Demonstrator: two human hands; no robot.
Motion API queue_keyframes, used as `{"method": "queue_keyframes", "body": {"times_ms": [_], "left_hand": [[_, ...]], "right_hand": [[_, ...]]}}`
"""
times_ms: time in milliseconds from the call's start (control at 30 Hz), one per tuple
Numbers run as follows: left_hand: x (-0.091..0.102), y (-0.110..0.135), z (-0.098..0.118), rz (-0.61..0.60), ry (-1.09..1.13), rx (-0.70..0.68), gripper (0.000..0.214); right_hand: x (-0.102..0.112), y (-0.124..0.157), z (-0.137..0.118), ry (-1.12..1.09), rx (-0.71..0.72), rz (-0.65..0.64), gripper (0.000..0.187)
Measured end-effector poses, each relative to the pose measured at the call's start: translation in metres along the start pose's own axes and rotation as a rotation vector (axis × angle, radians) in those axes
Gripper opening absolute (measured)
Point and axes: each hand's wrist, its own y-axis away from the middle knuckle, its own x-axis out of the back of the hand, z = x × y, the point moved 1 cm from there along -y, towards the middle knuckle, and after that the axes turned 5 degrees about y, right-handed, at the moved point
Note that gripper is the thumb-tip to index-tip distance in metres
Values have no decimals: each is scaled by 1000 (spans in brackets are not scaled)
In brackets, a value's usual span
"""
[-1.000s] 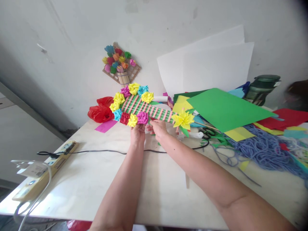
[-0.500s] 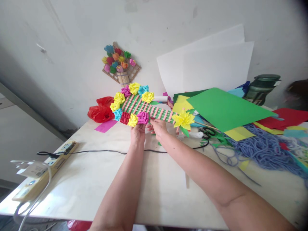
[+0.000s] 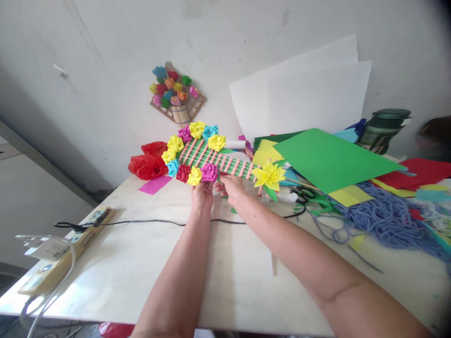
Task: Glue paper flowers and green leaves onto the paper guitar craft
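A guitar-shaped craft piece (image 3: pixel 214 162) of pink and green strips, ringed with paper flowers, is held up above the white table (image 3: pixel 225 281). My left hand (image 3: pixel 201 195) grips its lower edge under the magenta flower (image 3: pixel 209 172). My right hand (image 3: pixel 230 188) pinches the same edge just to the right, below the striped neck. A large yellow paper flower (image 3: pixel 269 174) with green leaves sits at the neck's right end, on a thin wooden stick.
A second flower craft (image 3: pixel 176 94) hangs on the wall. Red plastic bag (image 3: pixel 148 162) lies at back left. Coloured paper sheets (image 3: pixel 327 159), blue yarn (image 3: pixel 387 218), scissors (image 3: pixel 305 192) and a green jar (image 3: pixel 384 129) crowd the right. A power strip (image 3: pixel 66 246) and black cable (image 3: pixel 141 222) lie at left.
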Motion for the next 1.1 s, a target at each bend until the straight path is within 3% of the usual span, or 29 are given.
{"method": "queue_keyframes", "body": {"times_ms": [1100], "left_hand": [[-1, 1, -5, -29, 67, -10, 35]], "right_hand": [[-2, -12, 9, 16, 132, 155, 15]]}}
